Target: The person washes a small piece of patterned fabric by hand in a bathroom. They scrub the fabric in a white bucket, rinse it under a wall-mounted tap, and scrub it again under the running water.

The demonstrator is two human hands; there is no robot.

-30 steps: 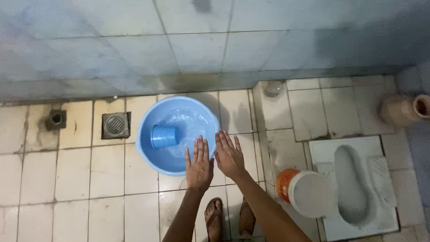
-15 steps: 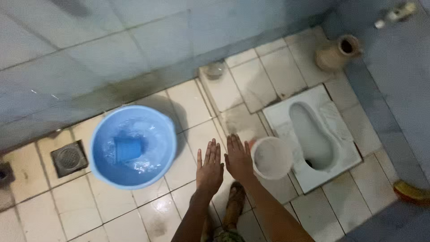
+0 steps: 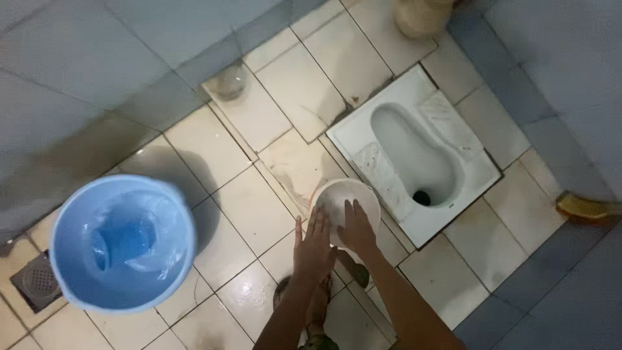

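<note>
Looking straight down at a tiled washroom floor (image 3: 253, 207). Both bare hands reach out over a small white bucket (image 3: 343, 201) that stands on the tiles just beside the near-left corner of the white squat toilet pan (image 3: 414, 152).

Left hand (image 3: 313, 246): flat, palm down, fingers straight and a little spread, fingertips at the bucket's left rim (whether touching it or just above, cannot tell). Grips nothing.

Right hand (image 3: 356, 230): palm down, fingers loosely together, lying over the bucket's near rim and reaching into its mouth. No closed grip visible; contact with the rim is likely but not certain from this angle.

The two hands sit side by side, nearly touching, forearms coming up from the bottom edge. A sandalled foot (image 3: 316, 304) shows beneath the wrists.

Around them:
- Large blue basin (image 3: 123, 243) well to the left, holding water, with a blue scoop (image 3: 120, 241) sunk in it.
- Square metal floor drain (image 3: 37, 282) just left of the basin.
- Small clear jar (image 3: 227, 81) at the foot of the wall.
- Clay-coloured pot (image 3: 421, 16) at the top edge, partly cut off.
- Yellow object (image 3: 583, 206) at the right edge (kind unclear).
</note>
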